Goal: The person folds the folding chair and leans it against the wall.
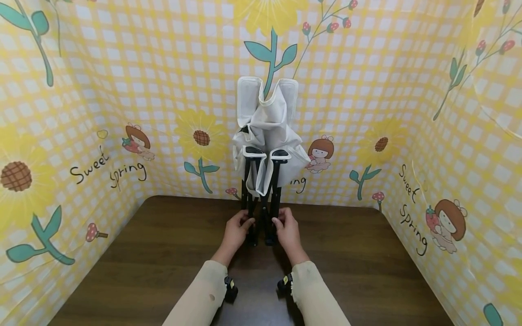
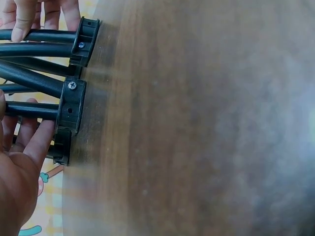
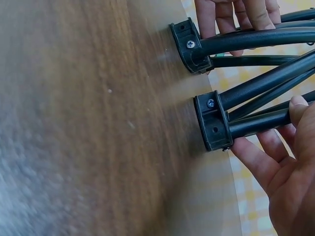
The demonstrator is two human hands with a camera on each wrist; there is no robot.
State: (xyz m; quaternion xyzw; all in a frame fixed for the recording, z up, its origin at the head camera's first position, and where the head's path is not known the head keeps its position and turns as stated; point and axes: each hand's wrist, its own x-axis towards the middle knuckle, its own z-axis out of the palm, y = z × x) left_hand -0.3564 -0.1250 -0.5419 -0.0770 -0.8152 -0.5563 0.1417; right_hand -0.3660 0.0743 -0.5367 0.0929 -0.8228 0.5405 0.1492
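Note:
A folded camp chair stands upright near the table's far edge, its off-white fabric bunched above crossed black tube legs. My left hand pinches a leg on the left side, low down, thumb in front and fingers behind. On the opposite side my right hand grips another leg the same way. Black plastic feet with screws join the tube ends in the left wrist view. Two similar feet show in the right wrist view, close to the tabletop. The fabric hides the upper frame.
The dark brown wooden table spreads around the chair. Yellow checked cloth with flowers and cartoon figures walls in the back and both sides, and the chair's fabric stands in front of the back wall.

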